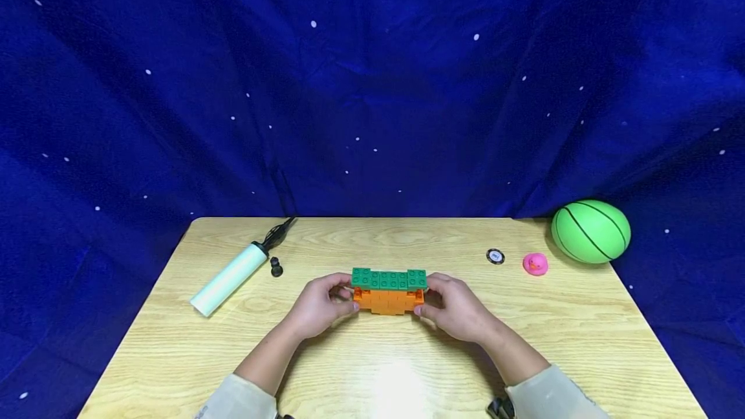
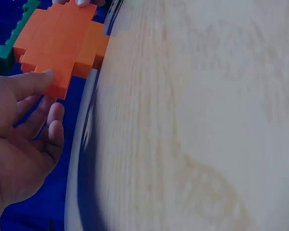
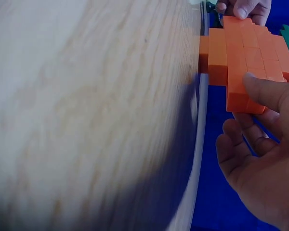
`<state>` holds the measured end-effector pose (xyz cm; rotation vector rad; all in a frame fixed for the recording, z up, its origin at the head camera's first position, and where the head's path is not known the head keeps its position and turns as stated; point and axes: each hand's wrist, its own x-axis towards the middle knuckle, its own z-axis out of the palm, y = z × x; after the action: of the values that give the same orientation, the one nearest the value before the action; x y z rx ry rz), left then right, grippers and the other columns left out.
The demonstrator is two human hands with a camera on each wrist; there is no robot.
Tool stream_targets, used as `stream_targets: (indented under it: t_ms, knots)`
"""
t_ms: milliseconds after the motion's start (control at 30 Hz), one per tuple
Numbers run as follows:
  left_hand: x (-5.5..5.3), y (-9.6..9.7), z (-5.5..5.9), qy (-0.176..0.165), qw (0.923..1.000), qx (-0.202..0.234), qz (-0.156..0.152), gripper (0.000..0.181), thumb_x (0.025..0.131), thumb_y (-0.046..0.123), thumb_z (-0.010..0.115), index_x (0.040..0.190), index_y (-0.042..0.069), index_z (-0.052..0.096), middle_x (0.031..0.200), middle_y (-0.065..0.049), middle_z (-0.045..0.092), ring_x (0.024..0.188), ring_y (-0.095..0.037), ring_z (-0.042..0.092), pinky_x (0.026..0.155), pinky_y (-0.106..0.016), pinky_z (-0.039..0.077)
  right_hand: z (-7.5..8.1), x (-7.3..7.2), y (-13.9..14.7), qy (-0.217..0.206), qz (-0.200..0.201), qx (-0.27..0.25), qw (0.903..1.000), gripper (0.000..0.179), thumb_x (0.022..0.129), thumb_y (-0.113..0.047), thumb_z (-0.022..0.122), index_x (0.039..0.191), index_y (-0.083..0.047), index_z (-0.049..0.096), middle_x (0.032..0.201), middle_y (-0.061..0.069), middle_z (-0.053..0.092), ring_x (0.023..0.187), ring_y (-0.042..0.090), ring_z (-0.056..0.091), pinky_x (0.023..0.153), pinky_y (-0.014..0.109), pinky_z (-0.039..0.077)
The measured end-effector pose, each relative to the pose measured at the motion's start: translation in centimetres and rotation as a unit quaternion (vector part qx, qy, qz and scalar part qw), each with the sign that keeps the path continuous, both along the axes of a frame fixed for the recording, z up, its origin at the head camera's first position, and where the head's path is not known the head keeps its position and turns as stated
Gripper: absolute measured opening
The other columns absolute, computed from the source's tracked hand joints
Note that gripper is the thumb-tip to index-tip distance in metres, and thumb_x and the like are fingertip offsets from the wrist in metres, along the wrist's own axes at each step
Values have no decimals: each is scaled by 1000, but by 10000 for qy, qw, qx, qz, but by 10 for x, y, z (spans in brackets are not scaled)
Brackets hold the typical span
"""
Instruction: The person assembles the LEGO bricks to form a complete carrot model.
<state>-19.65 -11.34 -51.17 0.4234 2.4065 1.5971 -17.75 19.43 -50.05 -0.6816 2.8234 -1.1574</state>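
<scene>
A toy brick build stands at the middle of the table, with an orange body (image 1: 388,303) and a studded green layer (image 1: 388,280) along its top. My left hand (image 1: 320,308) grips its left end, the thumb on the near face and fingers behind. At the other end my right hand (image 1: 458,309) pinches it in the same way. In the left wrist view the orange bricks (image 2: 58,36) step inward toward the bottom, with my left thumb along an outer brick. The right wrist view has my right thumb pressed to the orange bricks (image 3: 245,53), fingers curled beneath.
On the left of the wooden table (image 1: 407,238) lie a pale hand pump (image 1: 229,279) with a black nozzle and a small black chess pawn (image 1: 276,268). A poker chip (image 1: 495,256), a pink rubber duck (image 1: 535,264) and a green ball (image 1: 590,231) sit back right, before a blue curtain (image 1: 372,83).
</scene>
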Motion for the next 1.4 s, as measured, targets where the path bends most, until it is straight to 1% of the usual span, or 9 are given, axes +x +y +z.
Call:
stream_targets:
  t_ms: [167, 267, 367, 500, 700, 833, 967, 1133, 1400]
  knots:
    - [0, 3, -1, 14, 10000, 10, 90, 45, 89, 11, 82, 130, 3, 67, 108, -5, 70, 98, -20, 66, 81, -29, 57, -1, 2, -1, -275, -66, -247, 9993, 37, 91, -11, 81, 76, -7, 47, 84, 2, 52, 76, 14, 53, 64, 26, 47]
    - [1, 5, -2, 60, 9998, 73, 149, 46, 89, 10, 82, 131, 0, 66, 112, -8, 71, 98, -20, 67, 81, -29, 57, -2, 2, -1, -446, -124, -394, 9981, 31, 92, -9, 79, 79, -4, 51, 87, 1, 54, 80, 15, 59, 67, 26, 52]
    - [0, 9, -3, 74, 9996, 187, 177, 45, 90, 8, 81, 131, -1, 66, 112, -10, 71, 96, -19, 68, 80, -28, 58, -3, 2, 0, -490, -253, -519, 9971, 17, 94, -10, 77, 100, 1, 65, 94, 1, 62, 84, 14, 63, 71, 27, 55]
    - [0, 12, -4, -26, 9991, 334, 252, 43, 91, 8, 79, 131, -1, 66, 112, -11, 71, 92, -17, 68, 78, -27, 58, -5, 1, 0, -547, -500, -707, 9947, 41, 94, -9, 77, 131, 0, 63, 105, 5, 70, 88, 14, 66, 76, 27, 57]
    - [1, 13, -6, -275, 9985, 330, 348, 41, 93, 12, 78, 132, 6, 67, 116, -9, 71, 94, -16, 69, 78, -26, 58, -6, 1, 0, -812, -771, -879, 9898, 39, 94, -10, 77, 131, -12, 63, 108, 2, 73, 88, 14, 68, 75, 28, 57]
    - [1, 13, -7, -224, 9987, 282, 366, 40, 93, 12, 78, 132, 10, 69, 114, -7, 72, 96, -17, 71, 79, -26, 59, -7, 1, -1, -748, -817, -825, 9904, 38, 94, -13, 77, 130, -15, 66, 110, 1, 74, 90, 13, 70, 77, 28, 58]
    - [0, 14, -7, -95, 9990, 281, 344, 40, 92, 8, 79, 130, 11, 71, 115, -8, 72, 96, -17, 71, 79, -25, 59, -7, 0, -1, -670, -728, -768, 9921, 37, 94, -12, 77, 130, -13, 66, 110, 3, 75, 90, 14, 70, 78, 28, 58]
    - [-2, 14, -6, -169, 9991, 339, 171, 51, 86, 1, 80, 135, 10, 68, 118, -10, 71, 95, -20, 69, 78, -28, 59, -6, -2, 1, -659, -581, -677, 9938, 46, 89, -4, 79, 133, -8, 65, 109, 6, 74, 87, 13, 69, 74, 26, 58]
    - [-4, 15, -8, 3, 9999, -93, 49, 56, 86, 5, 83, 138, 8, 65, 119, -8, 70, 88, -15, 68, 75, -27, 58, -5, -5, 3, -659, -471, -259, 9964, 53, 89, -6, 81, 138, -5, 63, 108, 5, 71, 83, 8, 65, 73, 26, 56]
